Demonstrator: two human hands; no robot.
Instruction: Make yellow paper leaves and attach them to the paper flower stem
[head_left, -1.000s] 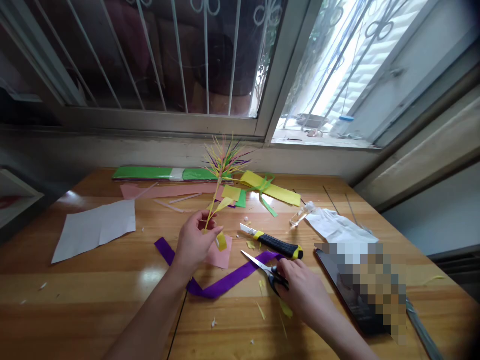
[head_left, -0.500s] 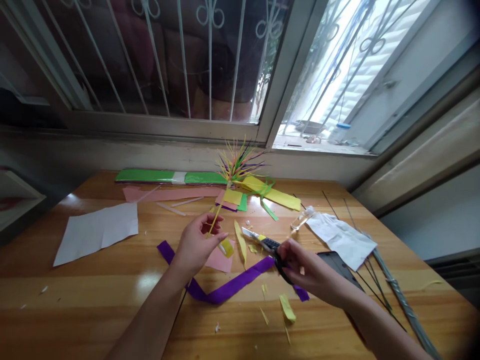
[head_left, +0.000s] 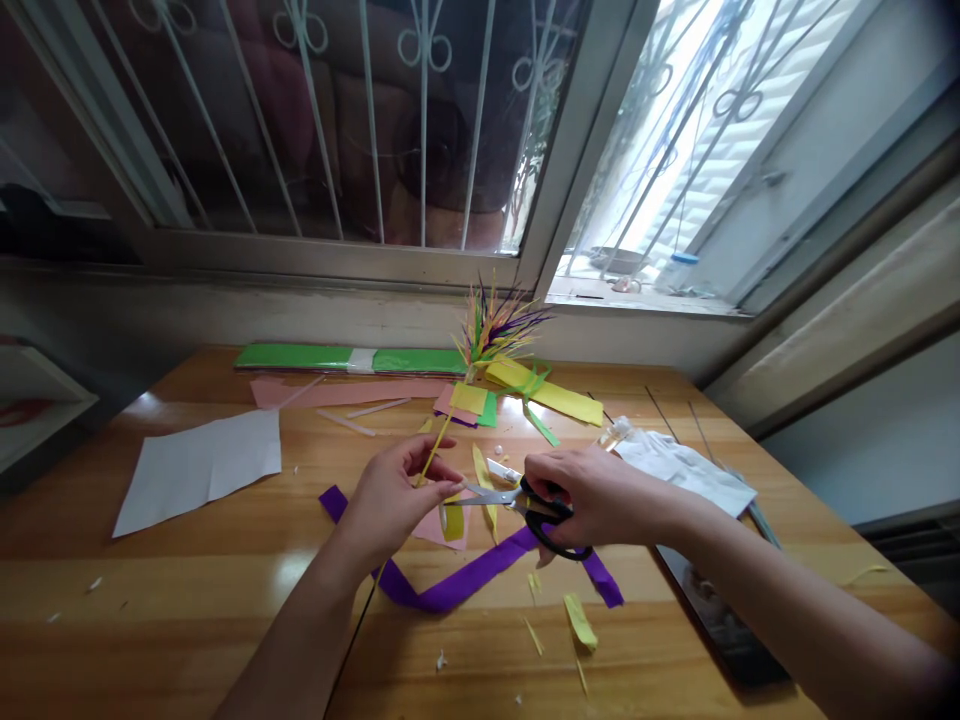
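Observation:
My left hand [head_left: 394,495] pinches the thin yellow stem of a paper flower [head_left: 495,328], whose spiky yellow, purple and green head points toward the window. A yellow paper strip [head_left: 453,518] hangs from the stem just below my fingers. My right hand [head_left: 592,495] grips black-handled scissors [head_left: 517,500], fingers through the loops, with the blades pointing left at the stem beside my left fingertips. A purple paper ribbon [head_left: 457,585] lies on the wooden table [head_left: 187,600] under both hands.
A white sheet [head_left: 199,465] lies at left. Green [head_left: 349,358], pink [head_left: 341,390] and yellow [head_left: 547,392] paper sheets sit near the window sill. A white cloth [head_left: 679,465], wires and a dark flat object [head_left: 720,625] lie at right. Yellow scraps [head_left: 580,618] dot the front.
My right hand lifted the scissors off the table and carried them left to the stem. The flower tilted right. The yellow-black utility knife is now mostly hidden behind my right hand.

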